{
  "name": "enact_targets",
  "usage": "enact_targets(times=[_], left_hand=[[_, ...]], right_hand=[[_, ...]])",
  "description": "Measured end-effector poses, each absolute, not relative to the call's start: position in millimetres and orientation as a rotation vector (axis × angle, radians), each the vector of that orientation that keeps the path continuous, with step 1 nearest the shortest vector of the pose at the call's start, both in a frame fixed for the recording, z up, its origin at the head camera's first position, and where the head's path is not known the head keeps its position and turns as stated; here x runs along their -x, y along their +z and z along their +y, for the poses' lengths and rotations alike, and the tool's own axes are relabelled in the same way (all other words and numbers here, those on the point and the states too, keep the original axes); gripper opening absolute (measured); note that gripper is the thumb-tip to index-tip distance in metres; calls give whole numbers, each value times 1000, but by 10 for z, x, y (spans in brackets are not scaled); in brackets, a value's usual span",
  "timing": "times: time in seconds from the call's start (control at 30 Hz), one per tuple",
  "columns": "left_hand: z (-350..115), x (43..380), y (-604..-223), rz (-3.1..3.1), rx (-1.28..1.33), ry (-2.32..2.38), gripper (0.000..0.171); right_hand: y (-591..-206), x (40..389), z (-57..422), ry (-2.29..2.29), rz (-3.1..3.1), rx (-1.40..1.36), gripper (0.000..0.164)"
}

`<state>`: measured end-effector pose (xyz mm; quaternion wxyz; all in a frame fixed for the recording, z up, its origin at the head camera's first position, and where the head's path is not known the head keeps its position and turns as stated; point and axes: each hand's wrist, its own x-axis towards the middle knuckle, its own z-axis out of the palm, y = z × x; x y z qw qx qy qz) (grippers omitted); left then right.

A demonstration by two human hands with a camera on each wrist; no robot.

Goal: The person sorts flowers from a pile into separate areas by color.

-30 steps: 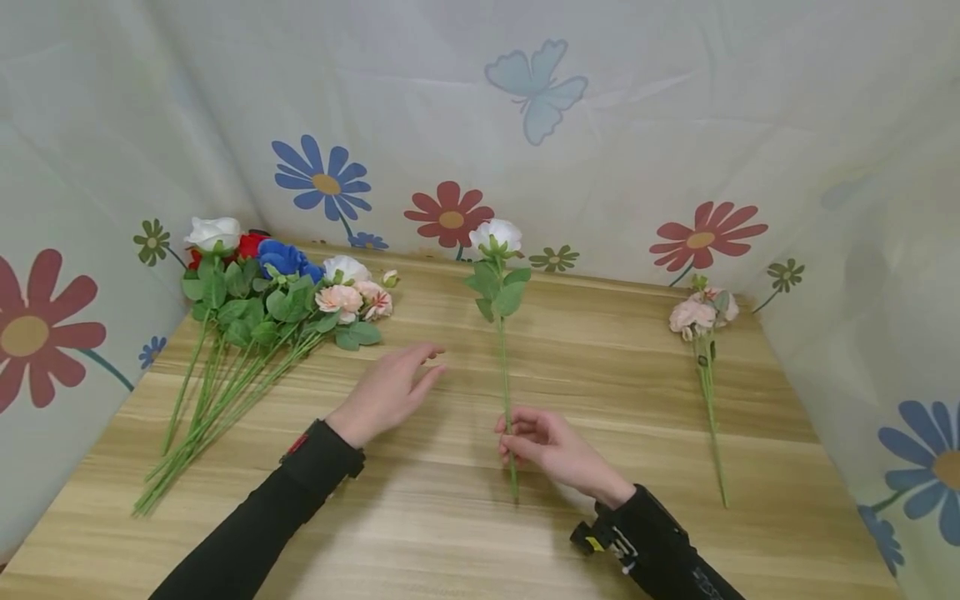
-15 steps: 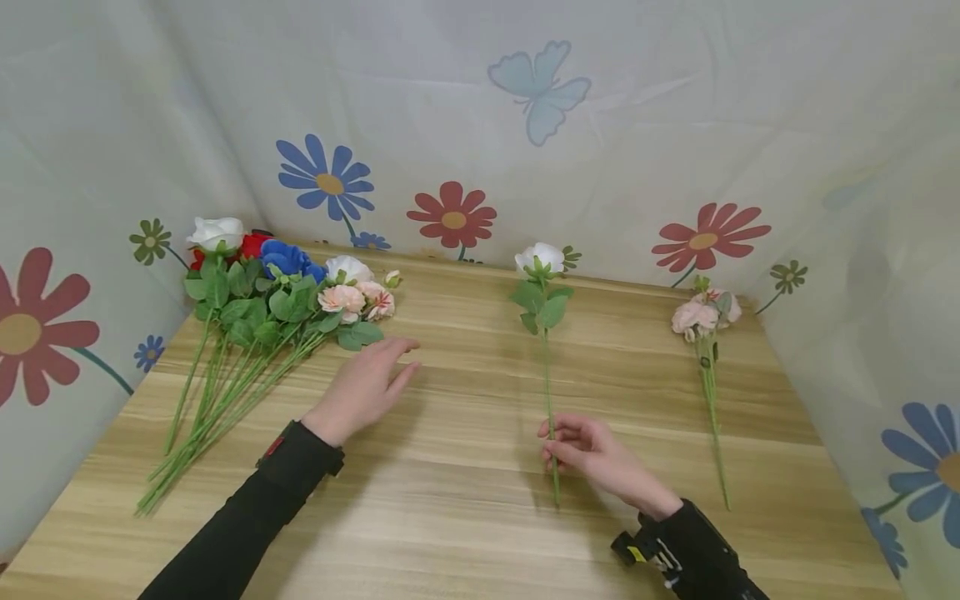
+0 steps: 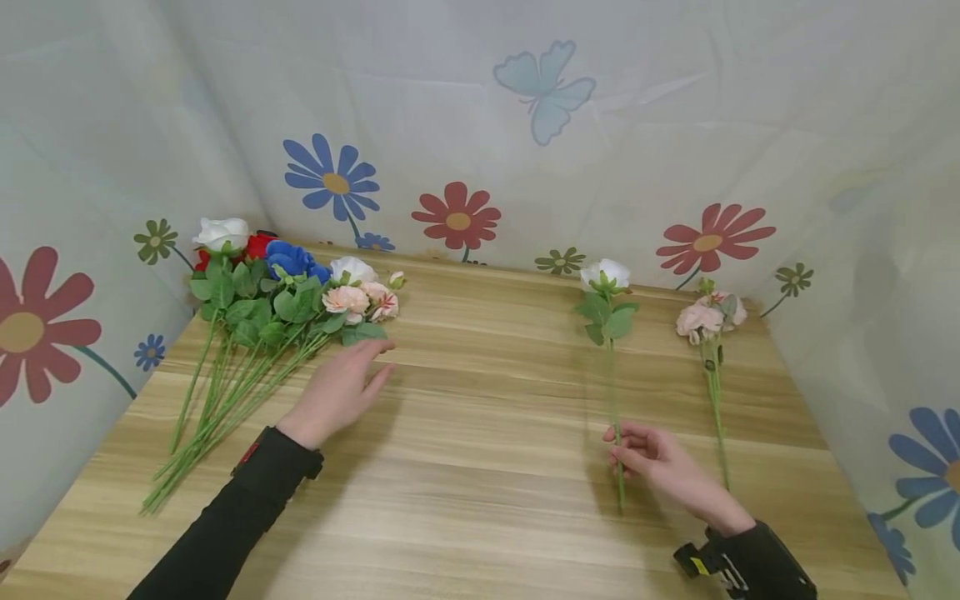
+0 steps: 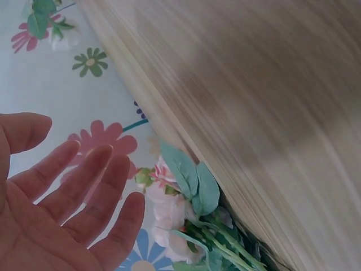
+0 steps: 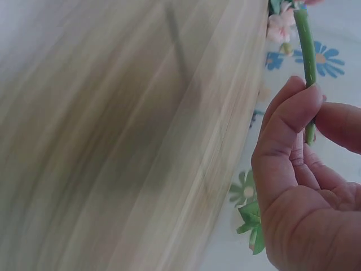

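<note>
In the head view my right hand (image 3: 656, 462) pinches the lower stem of a white rose (image 3: 604, 275), bloom pointing to the back, over the right half of the table. The right wrist view shows thumb and fingertips closed on the green stem (image 5: 306, 48). My left hand (image 3: 337, 392) holds nothing; its fingers are relaxed and slightly bent, just right of the pile's stems. The left wrist view has this open palm (image 4: 67, 220) with pale pink blooms (image 4: 169, 217) beyond it. A pale pink flower (image 3: 701, 319) lies to the right of the held rose.
A pile of stemmed flowers lies on the wooden table (image 3: 465, 375) at left: a white rose (image 3: 222, 235), red ones, a blue rose (image 3: 292, 260) and peach blooms (image 3: 347, 302). A printed curtain (image 3: 420, 100) encloses the back and sides.
My right hand has carried the white rose rightward from the table's middle, toward the pale pink flower. The left hand has drawn back leftward, closer to the pile.
</note>
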<state>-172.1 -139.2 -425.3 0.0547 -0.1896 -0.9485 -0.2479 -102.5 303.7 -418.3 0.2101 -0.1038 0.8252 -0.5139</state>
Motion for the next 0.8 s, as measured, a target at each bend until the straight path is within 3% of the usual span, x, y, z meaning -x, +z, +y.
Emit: enact_targets(times=[0.4,0.67,0.8], left_hand=[[-1503,1737,-4244,-2842,566,-762,39],[-1519,1729,-4270,-2820,567,-765,38],[-1526,1721,-4279,-2815,566,-760,38]], right_hand=[[-4250,1072,3274,-1249,2469,160,31],[-4328,1095,3290,-1121,2557,95,46],[-4357,1105,3300,-1078,2607,117,42]])
